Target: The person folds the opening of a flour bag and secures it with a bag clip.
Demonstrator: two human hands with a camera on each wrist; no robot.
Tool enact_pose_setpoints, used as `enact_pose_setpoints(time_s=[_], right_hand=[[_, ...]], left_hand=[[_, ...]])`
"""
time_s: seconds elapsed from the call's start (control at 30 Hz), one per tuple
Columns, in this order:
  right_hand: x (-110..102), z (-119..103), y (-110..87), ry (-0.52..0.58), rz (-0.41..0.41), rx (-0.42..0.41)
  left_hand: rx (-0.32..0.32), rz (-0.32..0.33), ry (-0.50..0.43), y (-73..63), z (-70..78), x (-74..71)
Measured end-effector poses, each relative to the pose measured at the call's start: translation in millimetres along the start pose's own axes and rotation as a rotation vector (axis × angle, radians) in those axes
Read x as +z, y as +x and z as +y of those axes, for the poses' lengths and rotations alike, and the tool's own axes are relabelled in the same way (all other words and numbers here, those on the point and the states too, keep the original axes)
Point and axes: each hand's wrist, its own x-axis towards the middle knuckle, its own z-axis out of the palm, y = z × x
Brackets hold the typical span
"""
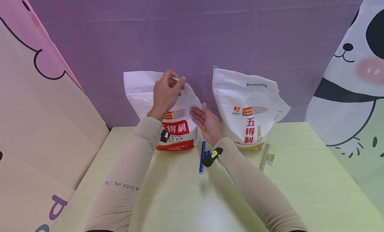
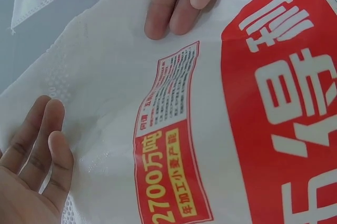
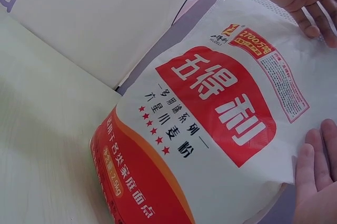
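A white and red flour bag [image 1: 180,125] stands on the table at the left, its top slanting down to the right. My left hand [image 1: 167,93] pinches the bag's top edge between thumb and fingers; in the left wrist view its fingers lie along the white plastic. With straight fingers, my right hand [image 1: 208,122] rests against the bag's right side. The right wrist view shows that hand [image 3: 318,168] at the lower right and the bag's printed front [image 3: 210,103]. Just below the right hand, a blue sealing clip [image 1: 202,162] lies on the table, partly hidden by the wrist camera.
A second white flour bag [image 1: 240,108] with a torn-looking right edge stands to the right. Beside its base lies a tan sealing clip [image 1: 265,158]. The pale table [image 1: 180,198] ends at a purple backdrop [image 1: 192,32], with printed panels on both sides.
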Motion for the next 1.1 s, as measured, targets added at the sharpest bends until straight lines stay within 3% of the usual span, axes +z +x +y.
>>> enact_pose_setpoints(time_s=[0.83,1.1], right_hand=[[5.8,0.7,-0.5,0.014,0.053,-0.002],[6.9,0.9,0.1,0.015,0.079,-0.003]], left_hand=[[0.037,0.057,0.111,2.8,-1.7,-1.3],[-0.004,0.001,0.15,1.3,-1.1,-7.0]])
